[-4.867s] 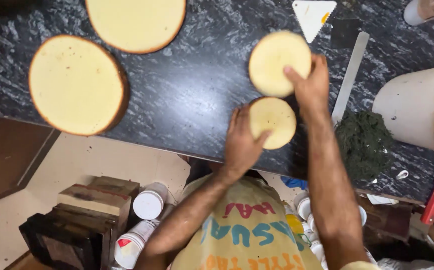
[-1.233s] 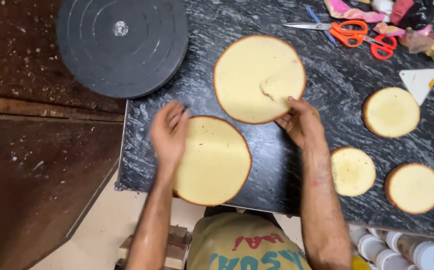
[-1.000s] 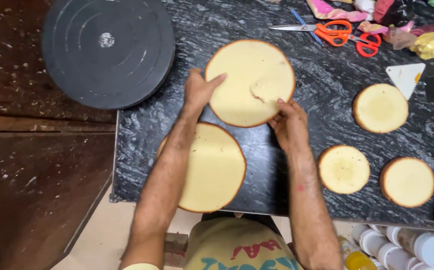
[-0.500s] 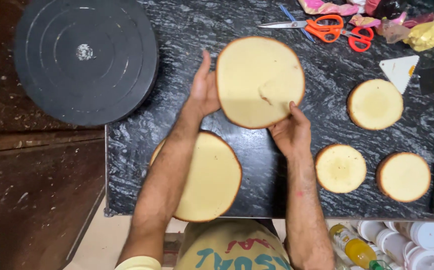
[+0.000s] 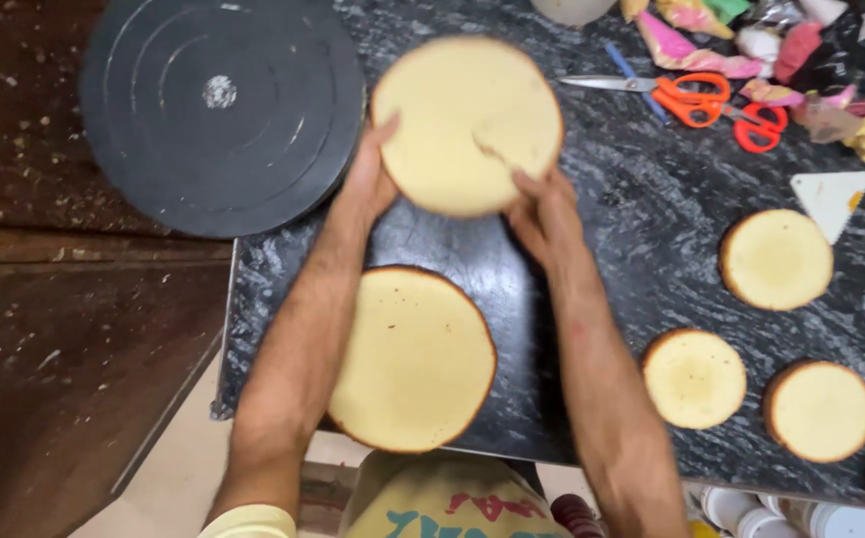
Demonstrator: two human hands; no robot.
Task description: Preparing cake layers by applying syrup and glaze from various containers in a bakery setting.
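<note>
Both my hands hold a large round sponge cake layer (image 5: 462, 120), pale yellow with a brown edge, lifted over the black marble counter (image 5: 632, 269). My left hand (image 5: 368, 184) grips its left rim and my right hand (image 5: 542, 214) grips its lower right rim. A second large cake layer (image 5: 418, 359) lies flat on the counter near the front edge, under my left forearm. A black round turntable (image 5: 218, 110) sits just left of the lifted layer, overlapping the counter's far left corner.
Three small round cake layers (image 5: 776, 259) (image 5: 694, 379) (image 5: 819, 410) lie at the right. Orange-handled scissors (image 5: 692, 100), crumpled piping bags (image 5: 801, 45) and a white triangular scraper (image 5: 831, 199) are at the back right. A brown wooden table (image 5: 44, 339) stands left.
My left hand left the near cake layer and joined my right hand on the far one. Together they lifted it and moved it left, closer to the turntable.
</note>
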